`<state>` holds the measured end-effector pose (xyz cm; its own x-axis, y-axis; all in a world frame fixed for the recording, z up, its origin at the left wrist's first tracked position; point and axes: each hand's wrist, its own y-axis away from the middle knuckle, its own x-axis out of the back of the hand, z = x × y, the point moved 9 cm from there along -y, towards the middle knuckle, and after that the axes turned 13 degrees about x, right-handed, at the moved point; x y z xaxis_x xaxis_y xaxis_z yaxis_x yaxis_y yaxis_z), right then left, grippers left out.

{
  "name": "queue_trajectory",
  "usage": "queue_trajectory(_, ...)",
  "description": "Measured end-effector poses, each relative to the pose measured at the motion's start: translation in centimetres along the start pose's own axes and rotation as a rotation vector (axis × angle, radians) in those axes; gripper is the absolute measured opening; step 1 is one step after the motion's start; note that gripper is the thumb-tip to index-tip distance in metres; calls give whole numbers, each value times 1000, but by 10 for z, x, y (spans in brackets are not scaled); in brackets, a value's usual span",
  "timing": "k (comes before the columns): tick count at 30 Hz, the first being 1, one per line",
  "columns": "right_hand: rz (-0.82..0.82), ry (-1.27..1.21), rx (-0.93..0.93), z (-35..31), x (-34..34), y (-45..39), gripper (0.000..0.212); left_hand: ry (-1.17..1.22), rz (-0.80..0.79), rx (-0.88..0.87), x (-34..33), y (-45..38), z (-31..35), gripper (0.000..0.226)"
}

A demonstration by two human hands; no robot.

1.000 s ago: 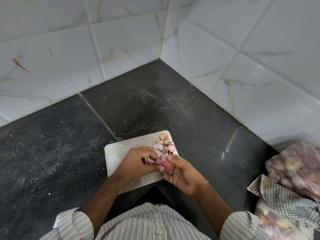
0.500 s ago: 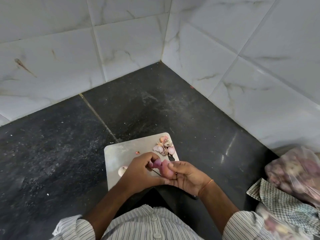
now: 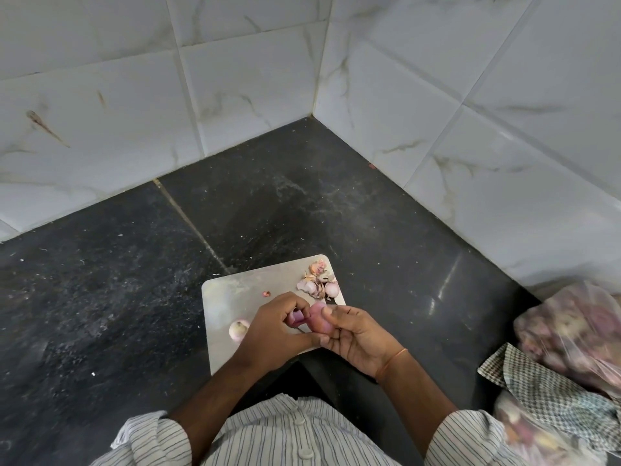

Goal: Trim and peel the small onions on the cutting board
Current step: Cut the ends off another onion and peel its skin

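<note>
At lower centre, the right hand (image 3: 356, 338) grips an onion (image 3: 319, 319), its long axis running upper-left to lower-right. The left hand (image 3: 279, 334) pinches a purple piece (image 3: 297, 317).

One cutting board (image 3: 232, 297). Two hands: left (image 3: 272, 334) and right (image 3: 359, 341), together holding one small onion (image 3: 321, 319). One peeled onion (image 3: 238, 329) lies on the board. One heap of skins and trimmings (image 3: 317, 280). One checked cloth (image 3: 544, 388). Two plastic bags of onions (image 3: 578, 327).
</note>
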<state>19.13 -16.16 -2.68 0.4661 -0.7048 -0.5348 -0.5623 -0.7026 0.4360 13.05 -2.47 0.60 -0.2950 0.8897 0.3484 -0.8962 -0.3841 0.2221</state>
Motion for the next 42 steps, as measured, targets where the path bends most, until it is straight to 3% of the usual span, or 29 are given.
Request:
queue_trajectory(8, 9, 35, -4, 2, -8, -6, 52, 129, 27, 17, 3, 1, -13, 33)
queue_trajectory(14, 53, -8, -25, 2, -13, -5, 34, 159, 65, 4, 7, 2, -17, 31)
queue_trajectory(20, 96, -87, -1, 3, -14, -7, 33, 121, 110, -10, 11, 1, -12, 30)
queue_trajectory(25, 151, -145, 13, 6, -9, -11, 46, 72, 114, -63, 13, 2, -5, 23)
queue_trajectory(34, 266, -180, 11, 14, -14, -6, 46, 35, 179, 6, 23, -2, -4, 41)
queue_trajectory(40, 109, -50, -63, 6, -12, -5, 34, 182, -18, 152, 19, -6, -13, 34)
queue_trajectory(42, 46, 31, -92, 1, -12, -4, 39, 259, -58, 209, 21, -7, -18, 31)
